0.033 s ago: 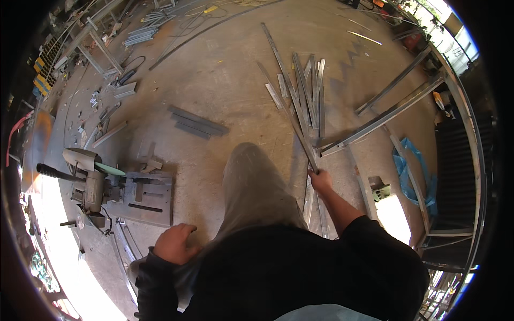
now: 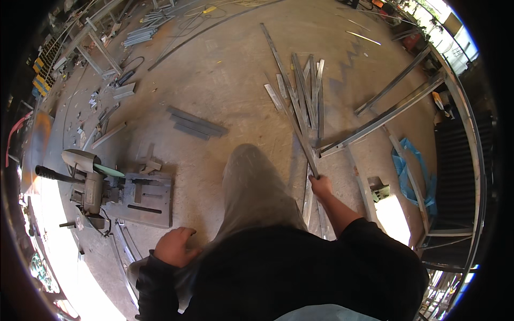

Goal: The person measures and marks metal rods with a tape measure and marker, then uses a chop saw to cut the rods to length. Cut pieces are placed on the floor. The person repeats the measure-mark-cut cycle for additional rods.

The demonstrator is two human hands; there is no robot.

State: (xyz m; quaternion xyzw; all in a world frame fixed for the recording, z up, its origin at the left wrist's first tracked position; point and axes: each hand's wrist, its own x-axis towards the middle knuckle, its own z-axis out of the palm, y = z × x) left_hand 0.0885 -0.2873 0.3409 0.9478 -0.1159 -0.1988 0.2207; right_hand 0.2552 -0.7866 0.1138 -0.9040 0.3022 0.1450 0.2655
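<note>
My right hand [image 2: 322,185] is closed around the near end of a long, narrow metal bar [image 2: 301,138], which slants away to the far left across a loose pile of metal bars [image 2: 301,88]. My left hand [image 2: 175,247] rests by my left leg, thumb spread from the fingers, holding nothing. Closest to it is a cut-off saw [image 2: 93,190] on the floor, with a black handle, a greenish disc and a flat metal base [image 2: 152,218]. Several short dark metal bars [image 2: 195,124] lie on the floor ahead, beyond my knee.
A welded metal frame [image 2: 388,115] stands at the right, its lower rail reaching near the bar pile. Blue plastic sheeting [image 2: 409,171] lies behind it. Offcuts [image 2: 108,135] litter the floor at left, and a stack of metal pieces [image 2: 142,36] sits at far left.
My right hand has moved slightly towards me, drawing the long metal bar a little nearer. My left hand is practically still.
</note>
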